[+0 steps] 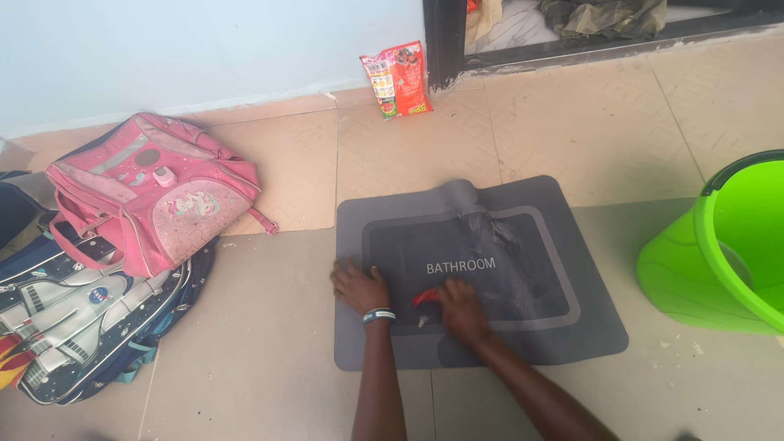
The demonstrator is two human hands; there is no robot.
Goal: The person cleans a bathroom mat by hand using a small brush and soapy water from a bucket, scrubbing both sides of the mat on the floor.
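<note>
Hands meet near the front of a dark grey bath mat [523, 245] spread flat on the tiled floor [269, 359], and everything here is easiest placed from that mat. The left hand [358, 286] lies palm down on the mat's left part, fingers spread and pressing the surface, a light band [379, 314] round the wrist. The right hand [459, 309] sits just beside it toward the mat's middle, fingers curled tight around a small red thing [425, 296]. That thing pokes out to the left of the knuckles, touching the mat between the two hands; most of it is buried in the fist, so what it is I cannot tell. The far left corner of the mat rides up in a slight fold, and a shiny smeared patch covers its centre.

Left of the mat, well apart, a pink school bag [151, 192] lies atop a blue one with rockets [90, 327], cut off by the frame edge. Right of the mat stands a green bucket [727, 253], also only partly seen. Beyond the mat, a red packet [398, 80] leans against the wall.
</note>
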